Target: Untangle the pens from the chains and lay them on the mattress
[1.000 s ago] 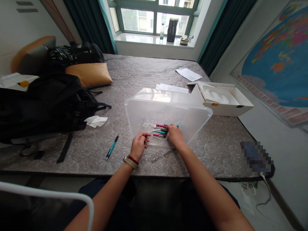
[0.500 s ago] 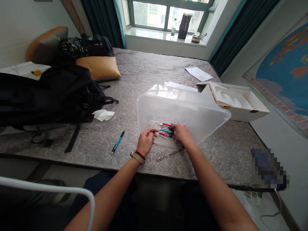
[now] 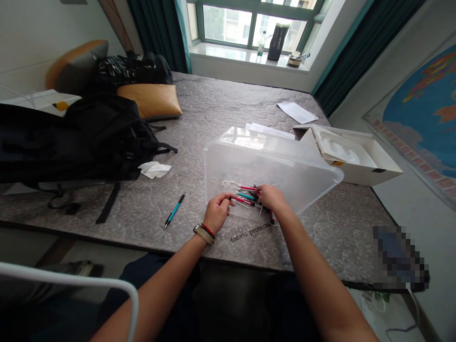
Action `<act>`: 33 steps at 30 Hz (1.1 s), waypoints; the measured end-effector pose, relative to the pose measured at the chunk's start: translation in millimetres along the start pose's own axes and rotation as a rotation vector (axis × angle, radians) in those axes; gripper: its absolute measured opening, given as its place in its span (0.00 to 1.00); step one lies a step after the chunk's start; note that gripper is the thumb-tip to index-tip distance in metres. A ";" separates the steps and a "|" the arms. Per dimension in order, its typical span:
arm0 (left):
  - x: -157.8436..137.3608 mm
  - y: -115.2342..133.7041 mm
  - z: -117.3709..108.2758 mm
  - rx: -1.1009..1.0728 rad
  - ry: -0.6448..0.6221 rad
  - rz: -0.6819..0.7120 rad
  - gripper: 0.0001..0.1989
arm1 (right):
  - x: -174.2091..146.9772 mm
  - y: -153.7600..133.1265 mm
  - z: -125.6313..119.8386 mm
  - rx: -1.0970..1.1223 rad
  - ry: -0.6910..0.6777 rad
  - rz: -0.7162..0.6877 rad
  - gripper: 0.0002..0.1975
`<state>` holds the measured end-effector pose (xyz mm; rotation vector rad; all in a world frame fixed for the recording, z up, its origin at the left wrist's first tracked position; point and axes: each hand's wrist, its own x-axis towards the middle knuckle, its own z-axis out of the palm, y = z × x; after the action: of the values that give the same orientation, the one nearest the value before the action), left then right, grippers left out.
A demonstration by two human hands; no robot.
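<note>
A translucent plastic box (image 3: 245, 159) lies tipped with its open side toward me. Inside it, near the front, is a loose pile of red pens (image 3: 245, 201), a teal pen (image 3: 246, 195), dark pieces and thin white sticks (image 3: 240, 204). My left hand (image 3: 217, 212) is at the left of the pile, thumb and forefinger pinched around something small and dark that I cannot make out. Over the pile's right side, my right hand (image 3: 271, 197) has its fingers curled together; what they grip is hidden. A separate teal-and-black pen (image 3: 175, 210) lies on the mattress, left of the box.
The mattress (image 3: 213, 99) is grey. A crumpled tissue (image 3: 154, 169) and a black backpack (image 3: 103, 137) lie to the left. Right of the plastic box stands an open white box (image 3: 366, 164); papers (image 3: 297, 112) lie behind. A blurred-out device (image 3: 399, 256) with a cable is at the right edge.
The view has shifted slightly. My hands stay at the pile with only small finger movements; more of the dark and red pieces below my right hand now shows.
</note>
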<state>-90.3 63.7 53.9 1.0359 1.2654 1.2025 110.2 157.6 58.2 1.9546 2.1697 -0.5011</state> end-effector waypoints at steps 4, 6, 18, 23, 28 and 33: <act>3.0 -1.5 1.5 0.008 0.010 -0.002 0.17 | 2.3 5.0 1.4 -0.029 0.008 -0.013 0.12; 3.7 -2.8 2.7 0.007 -0.003 -0.001 0.17 | 4.5 7.8 3.3 -0.048 0.018 -0.006 0.12; 3.8 0.1 -3.3 -0.016 -0.002 -0.013 0.16 | -4.6 9.0 7.0 -0.025 0.178 0.089 0.09; 5.9 4.1 -5.9 -0.036 0.005 -0.001 0.16 | -2.9 8.7 8.3 -0.042 0.142 0.084 0.08; 5.8 2.7 -7.8 -0.027 0.005 0.007 0.16 | -0.6 8.7 11.1 -0.048 0.145 0.029 0.09; 5.4 2.5 -8.9 -0.011 0.001 0.004 0.16 | 1.1 9.0 13.4 -0.064 0.078 0.033 0.11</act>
<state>-99.7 68.7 55.1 1.0304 1.2568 1.2123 117.7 154.4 44.2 2.0044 2.1673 -0.3517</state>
